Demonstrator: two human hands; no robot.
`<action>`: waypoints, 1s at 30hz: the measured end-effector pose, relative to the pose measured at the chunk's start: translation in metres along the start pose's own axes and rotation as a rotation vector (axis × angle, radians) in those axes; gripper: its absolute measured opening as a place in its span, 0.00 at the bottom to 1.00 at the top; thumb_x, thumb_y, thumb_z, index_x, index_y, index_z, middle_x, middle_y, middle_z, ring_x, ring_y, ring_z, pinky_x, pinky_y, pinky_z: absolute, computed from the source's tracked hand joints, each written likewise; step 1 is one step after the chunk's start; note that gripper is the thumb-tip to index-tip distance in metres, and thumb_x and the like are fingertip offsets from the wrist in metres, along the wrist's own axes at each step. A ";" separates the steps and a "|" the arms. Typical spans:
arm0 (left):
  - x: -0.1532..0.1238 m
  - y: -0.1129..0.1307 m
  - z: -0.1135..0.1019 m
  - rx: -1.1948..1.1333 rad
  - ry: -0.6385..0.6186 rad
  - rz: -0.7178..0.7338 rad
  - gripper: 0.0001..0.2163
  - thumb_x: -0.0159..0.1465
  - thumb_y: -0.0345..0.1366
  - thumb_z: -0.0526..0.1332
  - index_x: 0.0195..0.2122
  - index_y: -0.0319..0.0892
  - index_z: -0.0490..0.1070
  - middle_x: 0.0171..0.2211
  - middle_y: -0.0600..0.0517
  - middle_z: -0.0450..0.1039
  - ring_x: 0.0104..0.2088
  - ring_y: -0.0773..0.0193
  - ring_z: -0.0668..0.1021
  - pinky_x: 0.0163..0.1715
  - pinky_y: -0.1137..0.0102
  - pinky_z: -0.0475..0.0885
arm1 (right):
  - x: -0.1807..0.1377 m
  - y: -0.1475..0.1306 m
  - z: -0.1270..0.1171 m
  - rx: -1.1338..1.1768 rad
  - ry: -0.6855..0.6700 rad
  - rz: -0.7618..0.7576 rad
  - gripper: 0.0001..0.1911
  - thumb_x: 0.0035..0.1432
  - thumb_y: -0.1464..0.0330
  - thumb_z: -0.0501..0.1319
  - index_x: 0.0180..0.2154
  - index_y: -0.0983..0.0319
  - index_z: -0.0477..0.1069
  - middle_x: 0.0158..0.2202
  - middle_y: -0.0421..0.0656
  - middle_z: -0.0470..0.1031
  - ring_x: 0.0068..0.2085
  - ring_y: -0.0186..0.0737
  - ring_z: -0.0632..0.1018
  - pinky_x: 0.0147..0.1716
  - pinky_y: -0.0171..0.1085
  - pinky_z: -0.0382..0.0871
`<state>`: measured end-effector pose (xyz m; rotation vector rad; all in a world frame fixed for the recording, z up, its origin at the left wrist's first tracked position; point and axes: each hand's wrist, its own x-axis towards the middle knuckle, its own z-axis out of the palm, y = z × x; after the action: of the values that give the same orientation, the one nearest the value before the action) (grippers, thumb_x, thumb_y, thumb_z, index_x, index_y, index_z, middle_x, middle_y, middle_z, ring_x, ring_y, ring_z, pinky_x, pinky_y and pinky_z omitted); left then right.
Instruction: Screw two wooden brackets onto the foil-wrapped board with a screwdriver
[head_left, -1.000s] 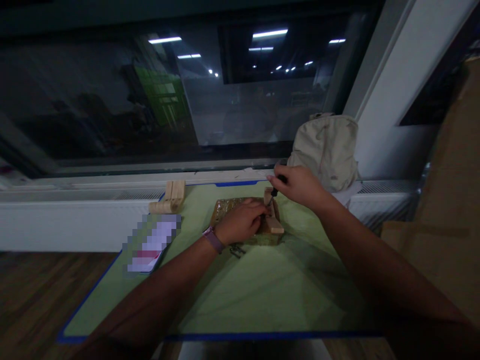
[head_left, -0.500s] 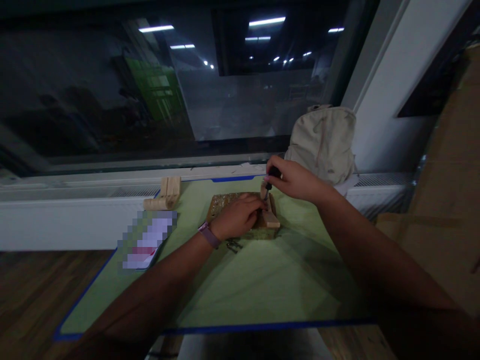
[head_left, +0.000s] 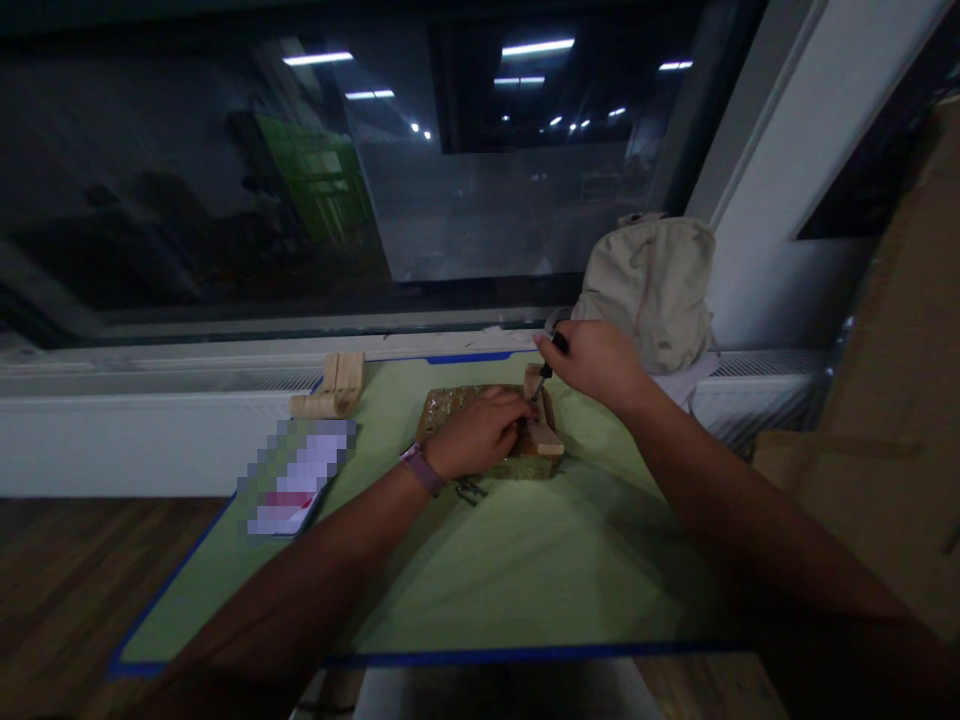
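My right hand [head_left: 596,362] is closed round the black handle of a screwdriver [head_left: 551,355], its tip pointing down at a small L-shaped wooden bracket [head_left: 546,435]. That bracket stands on a brown board [head_left: 442,410] lying on the green mat [head_left: 510,560]. My left hand [head_left: 480,432] rests curled on the board, its fingers pressed against the bracket just beside the screwdriver tip. A pink watch band shows on my left wrist. A few dark screws [head_left: 469,490] lie on the mat just below my left hand.
A second wooden bracket [head_left: 334,390] lies at the mat's far left corner. A blurred white card [head_left: 296,480] sits on the left of the mat. A beige backpack [head_left: 652,290] leans by the window sill at the right. Cardboard [head_left: 885,420] stands at the far right.
My right hand has shifted slightly on the screwdriver handle while it stays over the bracket. My left hand has kept its place on the board. The view has tilted a little.
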<state>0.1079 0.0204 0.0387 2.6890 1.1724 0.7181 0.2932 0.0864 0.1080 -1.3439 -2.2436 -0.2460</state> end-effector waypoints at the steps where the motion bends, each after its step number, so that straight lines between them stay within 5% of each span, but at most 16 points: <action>1: 0.000 0.000 0.000 -0.001 0.003 -0.002 0.16 0.61 0.23 0.52 0.46 0.42 0.72 0.45 0.47 0.74 0.49 0.56 0.71 0.53 0.59 0.69 | -0.001 0.000 0.000 -0.001 -0.002 -0.007 0.22 0.67 0.55 0.53 0.33 0.62 0.76 0.26 0.51 0.77 0.30 0.49 0.76 0.27 0.41 0.57; 8: 0.000 0.002 -0.001 0.020 0.012 -0.012 0.14 0.62 0.24 0.53 0.46 0.41 0.72 0.45 0.47 0.75 0.50 0.55 0.72 0.53 0.61 0.69 | -0.005 -0.008 0.005 0.066 -0.026 -0.160 0.14 0.69 0.64 0.52 0.48 0.64 0.70 0.42 0.53 0.80 0.37 0.48 0.79 0.31 0.39 0.61; 16: 0.001 0.000 0.000 0.042 -0.005 -0.006 0.15 0.62 0.25 0.54 0.47 0.41 0.72 0.45 0.47 0.75 0.50 0.55 0.72 0.55 0.60 0.68 | -0.005 -0.007 -0.001 -0.008 -0.045 -0.124 0.20 0.68 0.61 0.51 0.51 0.65 0.73 0.41 0.55 0.81 0.38 0.54 0.81 0.34 0.42 0.66; 21: 0.001 0.002 -0.001 0.036 -0.009 -0.012 0.14 0.63 0.24 0.53 0.47 0.39 0.72 0.45 0.46 0.75 0.50 0.55 0.72 0.55 0.60 0.68 | 0.001 0.005 0.005 0.292 -0.008 -0.312 0.21 0.65 0.71 0.51 0.58 0.67 0.67 0.55 0.57 0.75 0.51 0.50 0.78 0.48 0.43 0.69; 26: 0.001 0.004 -0.002 0.031 -0.015 -0.025 0.14 0.63 0.24 0.53 0.47 0.41 0.72 0.46 0.47 0.75 0.50 0.55 0.71 0.55 0.61 0.68 | 0.003 0.008 0.017 0.436 0.048 -0.265 0.16 0.63 0.67 0.59 0.52 0.63 0.70 0.36 0.46 0.80 0.33 0.43 0.79 0.33 0.37 0.67; 30: 0.001 0.004 -0.003 0.008 -0.019 -0.030 0.14 0.63 0.24 0.53 0.46 0.41 0.72 0.45 0.47 0.74 0.50 0.56 0.71 0.54 0.62 0.68 | 0.001 0.008 0.021 0.329 0.136 -0.225 0.12 0.61 0.64 0.63 0.45 0.62 0.71 0.30 0.45 0.78 0.30 0.43 0.76 0.29 0.36 0.62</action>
<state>0.1096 0.0180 0.0428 2.6730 1.2110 0.6829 0.2924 0.0997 0.0902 -0.8798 -2.2025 -0.0407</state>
